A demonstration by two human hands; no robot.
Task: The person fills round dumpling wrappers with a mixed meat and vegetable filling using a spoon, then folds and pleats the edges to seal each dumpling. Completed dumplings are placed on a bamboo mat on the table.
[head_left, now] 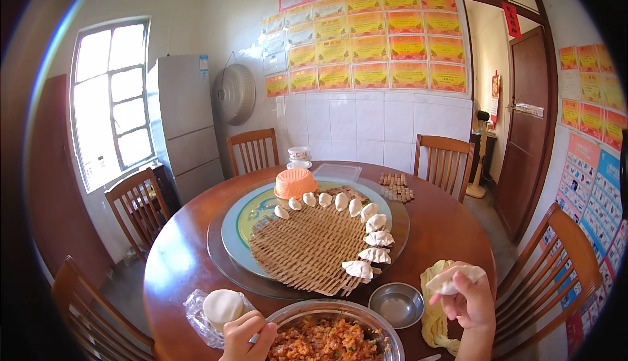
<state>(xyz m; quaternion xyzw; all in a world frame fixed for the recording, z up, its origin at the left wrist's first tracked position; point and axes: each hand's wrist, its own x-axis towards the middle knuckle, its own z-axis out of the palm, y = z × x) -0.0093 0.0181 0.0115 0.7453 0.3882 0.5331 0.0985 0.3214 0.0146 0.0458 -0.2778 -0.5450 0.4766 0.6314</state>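
Up on the right, the right hand (470, 303) has a pale dumpling (450, 280) pinched between thumb and bent fingers, held over a crumpled yellow sheet (434, 324). Across on the left, the left hand (247, 339) is curled nearly closed at the rim of the bowl (327, 305) of orange filling (327, 340); something silvery shows at its fingers, and whether it's gripped I can't tell. Just beside it, round wrappers (222, 307) sit on clear plastic (194, 318). A metal dish (397, 305) stands between bowl and sheet. Beyond, the woven mat (307, 246) carries a curving row of dumplings (379, 238) along its far and right edges.
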